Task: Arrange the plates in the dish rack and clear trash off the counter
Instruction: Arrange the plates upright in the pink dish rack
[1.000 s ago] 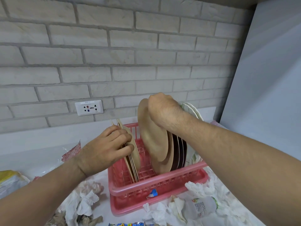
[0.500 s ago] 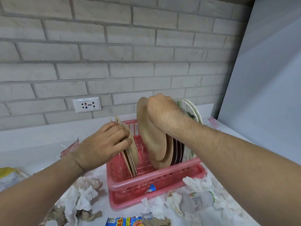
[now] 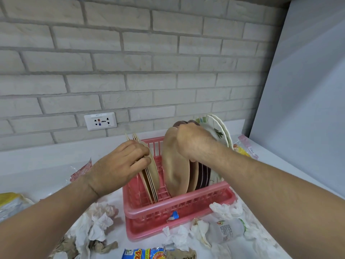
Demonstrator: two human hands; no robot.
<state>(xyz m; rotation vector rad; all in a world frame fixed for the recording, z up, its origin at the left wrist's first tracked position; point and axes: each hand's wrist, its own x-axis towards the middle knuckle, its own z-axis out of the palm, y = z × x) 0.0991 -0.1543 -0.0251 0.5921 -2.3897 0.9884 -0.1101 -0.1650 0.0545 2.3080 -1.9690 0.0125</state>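
A pink dish rack [image 3: 179, 207] stands on the white counter [image 3: 46, 165]. Several thin tan plates [image 3: 151, 176] stand upright at its left end, and my left hand [image 3: 119, 165] grips their upper edges. My right hand [image 3: 194, 143] holds the top of a larger tan plate [image 3: 175, 174] that stands tilted in the middle of the rack. Behind it stand dark brown plates [image 3: 204, 176] and white patterned plates [image 3: 218, 129] at the right end.
Crumpled tissues [image 3: 97, 223] lie left of the rack, more tissues [image 3: 224, 208] and a flattened plastic bottle [image 3: 227, 230] to its right. A snack wrapper [image 3: 143, 254] lies at the front, plastic bags [image 3: 11, 204] at far left and back right [image 3: 246, 148]. A wall socket [image 3: 100, 120] sits above.
The view tilted up slightly. Both hands stay on their plates; the tan plate under my right hand has settled a little lower and more upright in the rack.
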